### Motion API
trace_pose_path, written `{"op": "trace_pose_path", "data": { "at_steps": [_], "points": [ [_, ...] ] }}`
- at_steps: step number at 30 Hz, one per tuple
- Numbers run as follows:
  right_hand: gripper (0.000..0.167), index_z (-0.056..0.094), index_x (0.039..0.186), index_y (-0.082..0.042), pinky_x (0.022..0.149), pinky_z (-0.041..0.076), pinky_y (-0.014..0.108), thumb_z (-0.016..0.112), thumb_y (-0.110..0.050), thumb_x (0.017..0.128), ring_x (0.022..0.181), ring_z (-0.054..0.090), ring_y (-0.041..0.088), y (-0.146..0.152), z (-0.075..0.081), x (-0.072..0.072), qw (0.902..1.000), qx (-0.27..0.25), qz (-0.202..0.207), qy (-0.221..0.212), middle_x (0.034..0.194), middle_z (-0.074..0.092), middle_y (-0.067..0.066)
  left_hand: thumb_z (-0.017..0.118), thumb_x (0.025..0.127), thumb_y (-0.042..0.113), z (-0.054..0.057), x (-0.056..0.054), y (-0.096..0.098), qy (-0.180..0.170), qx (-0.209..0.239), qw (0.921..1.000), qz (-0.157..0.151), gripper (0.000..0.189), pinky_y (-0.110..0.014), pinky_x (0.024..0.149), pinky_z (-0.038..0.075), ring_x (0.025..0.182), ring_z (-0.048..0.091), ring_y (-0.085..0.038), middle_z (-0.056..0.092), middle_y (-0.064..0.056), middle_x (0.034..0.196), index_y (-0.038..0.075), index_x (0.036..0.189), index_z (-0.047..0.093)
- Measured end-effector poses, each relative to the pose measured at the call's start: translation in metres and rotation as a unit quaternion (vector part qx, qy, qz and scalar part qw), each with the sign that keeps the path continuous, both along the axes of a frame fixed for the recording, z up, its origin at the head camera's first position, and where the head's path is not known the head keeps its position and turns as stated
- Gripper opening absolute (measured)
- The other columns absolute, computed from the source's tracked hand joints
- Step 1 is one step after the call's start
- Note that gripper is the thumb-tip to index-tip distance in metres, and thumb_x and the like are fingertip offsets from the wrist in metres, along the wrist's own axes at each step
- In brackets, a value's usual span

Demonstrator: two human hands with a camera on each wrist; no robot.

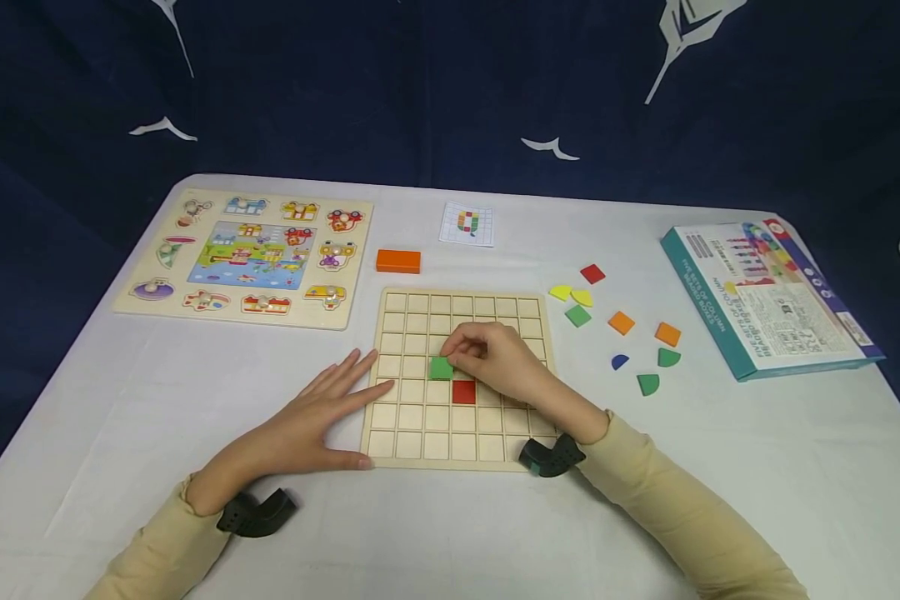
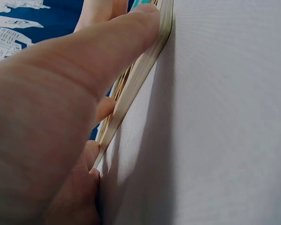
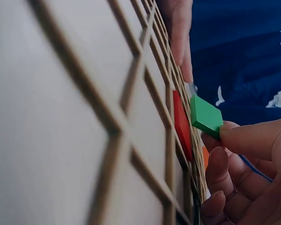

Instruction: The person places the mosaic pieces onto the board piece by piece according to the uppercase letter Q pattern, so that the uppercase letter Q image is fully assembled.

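A wooden grid board [image 1: 412,447] lies flat on the white table. My right hand [image 1: 495,358] is over its middle, pinching a green square tile [image 1: 441,368] between thumb and fingertips. In the right wrist view that green tile [image 3: 206,116] is tilted, close over the board. A red square tile [image 1: 463,392] sits in a cell just below and right of it. My left hand [image 1: 296,417] is spread at the board's left side, its fingertips on the frame. In the left wrist view the thumb [image 2: 126,35] rests against the board's edge [image 2: 131,93].
Loose tiles lie right of the board, among them a red square [image 1: 592,273], orange squares [image 1: 622,322] and green quarter-rounds [image 1: 648,384]. A box [image 1: 772,292] is at the right. Behind the board are an orange block [image 1: 398,262] and a pattern card [image 1: 467,224]; a peg puzzle [image 1: 243,254] lies left.
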State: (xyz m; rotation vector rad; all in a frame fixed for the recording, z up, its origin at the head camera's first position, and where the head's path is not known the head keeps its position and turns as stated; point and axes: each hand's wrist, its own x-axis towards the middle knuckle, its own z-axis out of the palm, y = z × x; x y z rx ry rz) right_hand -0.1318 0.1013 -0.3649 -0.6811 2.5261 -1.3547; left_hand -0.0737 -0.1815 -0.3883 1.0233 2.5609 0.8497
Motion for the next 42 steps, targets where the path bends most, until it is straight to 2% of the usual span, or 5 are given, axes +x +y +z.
{"op": "trace_pose_path", "data": {
  "at_steps": [13, 26, 31, 34, 42],
  "points": [
    [0.011, 0.069, 0.085, -0.008, 0.061, 0.046, 0.024, 0.066, 0.002, 0.084, 0.067, 0.054, 0.016, 0.043, 0.002, -0.002, 0.9989, 0.018, -0.043, 0.006, 0.076, 0.063, -0.001, 0.078, 0.071, 0.045, 0.003, 0.001, 0.000, 0.003, 0.001, 1.0000, -0.002, 0.091, -0.049, 0.109, 0.005, 0.140, -0.003, -0.025, 0.004, -0.005, 0.156, 0.019, 0.146, 0.034],
    [0.011, 0.069, 0.080, -0.010, 0.062, 0.045, 0.027, 0.070, 0.001, 0.081, 0.068, 0.053, 0.013, 0.047, 0.001, 0.005, 0.9961, 0.067, -0.024, 0.053, 0.075, 0.061, -0.004, 0.078, 0.071, 0.044, 0.002, 0.001, 0.000, 0.002, 0.003, 1.0000, -0.001, 0.090, -0.048, 0.109, 0.004, 0.140, -0.003, -0.025, 0.004, -0.004, 0.156, 0.019, 0.146, 0.035],
    [0.009, 0.072, 0.084, -0.010, 0.063, 0.043, 0.028, 0.071, -0.001, 0.081, 0.072, 0.051, 0.013, 0.048, 0.002, 0.005, 0.9931, 0.088, -0.019, 0.074, 0.082, 0.063, -0.004, 0.078, 0.071, 0.046, 0.001, 0.001, 0.001, 0.002, 0.002, 1.0000, -0.001, 0.090, -0.048, 0.109, 0.004, 0.140, -0.003, -0.025, 0.004, -0.004, 0.156, 0.020, 0.146, 0.035],
    [0.009, 0.073, 0.090, -0.008, 0.065, 0.044, 0.028, 0.070, -0.003, 0.082, 0.074, 0.052, 0.013, 0.052, 0.005, 0.006, 0.9933, 0.092, -0.021, 0.067, 0.086, 0.064, -0.003, 0.079, 0.071, 0.044, 0.001, 0.001, 0.001, 0.004, 0.001, 1.0000, 0.000, 0.091, -0.048, 0.109, 0.004, 0.140, -0.002, -0.025, 0.004, -0.004, 0.156, 0.020, 0.146, 0.035],
    [0.017, 0.071, 0.101, -0.003, 0.064, 0.047, 0.024, 0.068, -0.002, 0.084, 0.077, 0.055, 0.016, 0.104, 0.021, 0.020, 0.9906, 0.082, -0.079, 0.076, 0.095, 0.066, 0.003, 0.079, 0.071, 0.044, 0.001, 0.001, 0.000, 0.007, 0.004, 1.0000, -0.004, 0.090, -0.049, 0.109, 0.005, 0.140, -0.002, -0.025, 0.005, -0.005, 0.156, 0.019, 0.146, 0.035]
  ]
}}
